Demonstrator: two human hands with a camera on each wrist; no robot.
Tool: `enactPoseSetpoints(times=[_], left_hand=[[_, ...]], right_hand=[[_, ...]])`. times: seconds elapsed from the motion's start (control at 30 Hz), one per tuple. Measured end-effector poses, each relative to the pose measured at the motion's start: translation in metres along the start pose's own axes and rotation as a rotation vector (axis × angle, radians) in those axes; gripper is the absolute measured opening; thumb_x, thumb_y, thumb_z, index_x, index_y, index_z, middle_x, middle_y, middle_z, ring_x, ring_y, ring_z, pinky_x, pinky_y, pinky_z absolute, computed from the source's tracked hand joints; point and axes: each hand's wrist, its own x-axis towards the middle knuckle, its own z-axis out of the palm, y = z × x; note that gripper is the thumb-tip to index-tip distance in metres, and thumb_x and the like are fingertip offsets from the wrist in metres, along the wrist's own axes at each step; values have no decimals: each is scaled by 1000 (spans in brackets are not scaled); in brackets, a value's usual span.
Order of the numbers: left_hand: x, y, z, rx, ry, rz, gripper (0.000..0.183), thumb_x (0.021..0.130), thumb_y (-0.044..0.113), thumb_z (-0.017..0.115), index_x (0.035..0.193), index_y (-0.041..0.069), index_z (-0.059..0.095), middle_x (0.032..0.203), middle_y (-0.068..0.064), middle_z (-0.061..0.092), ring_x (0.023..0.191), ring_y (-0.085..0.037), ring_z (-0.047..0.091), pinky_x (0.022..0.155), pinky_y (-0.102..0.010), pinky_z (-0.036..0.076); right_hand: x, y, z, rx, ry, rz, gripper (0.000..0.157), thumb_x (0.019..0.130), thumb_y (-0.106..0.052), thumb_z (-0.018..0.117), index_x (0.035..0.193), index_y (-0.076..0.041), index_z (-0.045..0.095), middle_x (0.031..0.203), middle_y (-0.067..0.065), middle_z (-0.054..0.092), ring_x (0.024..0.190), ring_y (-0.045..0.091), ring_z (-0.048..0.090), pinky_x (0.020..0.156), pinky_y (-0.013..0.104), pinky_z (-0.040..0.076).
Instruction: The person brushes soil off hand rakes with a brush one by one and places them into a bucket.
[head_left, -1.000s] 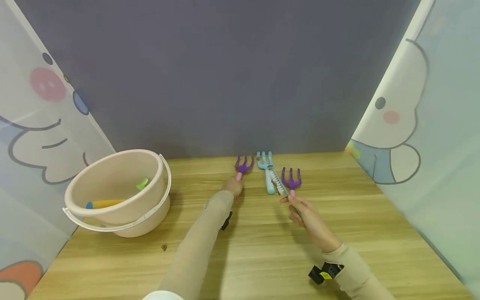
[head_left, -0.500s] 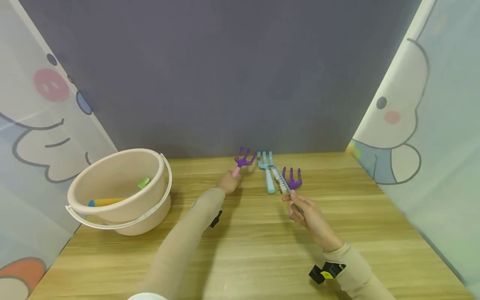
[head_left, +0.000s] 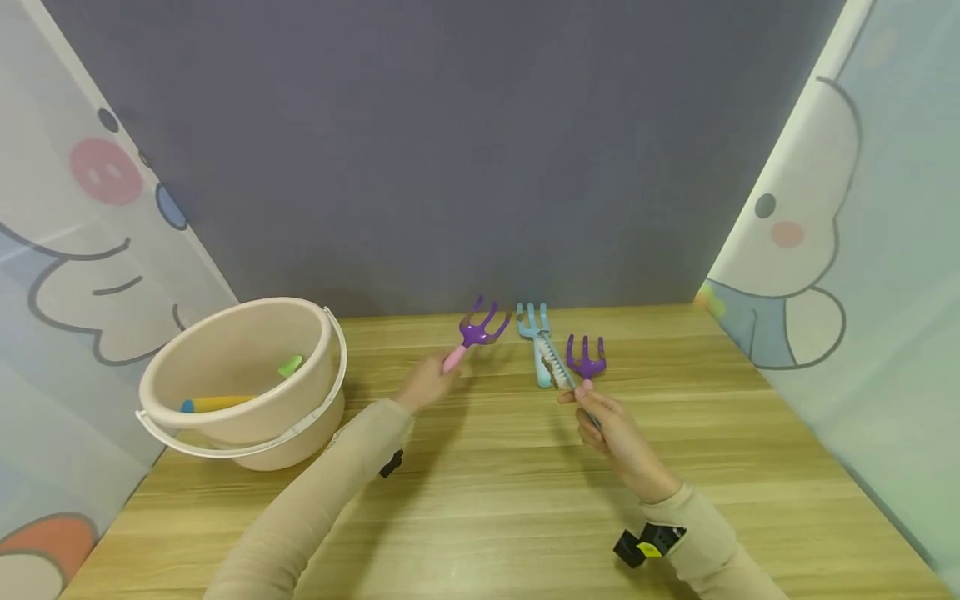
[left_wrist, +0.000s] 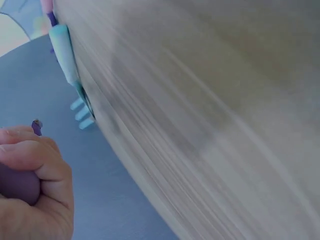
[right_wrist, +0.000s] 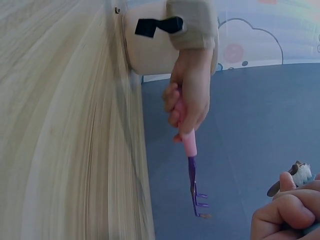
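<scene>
So the purple fork point(head_left: 474, 334) is up off the table, its pink handle gripped in the left hand point(head_left: 427, 380), and it's got brown stuff on a tine tip, so I wouldn't call that one finished. The right hand point(head_left: 617, 433) is pinching a white-bristled brush point(head_left: 557, 365), also browned, and brush and purple fork are well apart. I'd guess we're somewhere midway. The light blue fork point(head_left: 533, 330) and second purple fork point(head_left: 587, 365) are lying on the table point(head_left: 487, 500), in neither fist as far as I see. Brush overlaps the blue one from above, can't tell if they touch. Off left, the bucket point(head_left: 303, 400) has a yellow-and-blue thing point(head_left: 221, 402) and a green bit point(head_left: 290, 365) inside, no forks that I can spot.
</scene>
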Motion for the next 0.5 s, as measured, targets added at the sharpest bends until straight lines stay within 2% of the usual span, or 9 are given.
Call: enactPoseSetpoints(times=[0.23,0.5], left_hand=[[-23,-2,-5,-3,-41,34,43,92,16,53,128,-7,46,63,-4,48,47,-10,39,41,-21,35],[-48,8,-8,64,-71,65,40,91,18,55,123,-5,50,64,-3,48,47,-10,40,41,-21,34]], right_hand=[[-1,-2,-3,-44,16,35,46,96,-47,36,108,-6,53,51,-10,32,44,4,28,46,19,26],[-4,-2,-6,-53,9,17,33,97,-42,38,102,-15,58,51,-10,32,44,3,27,46,19,27]])
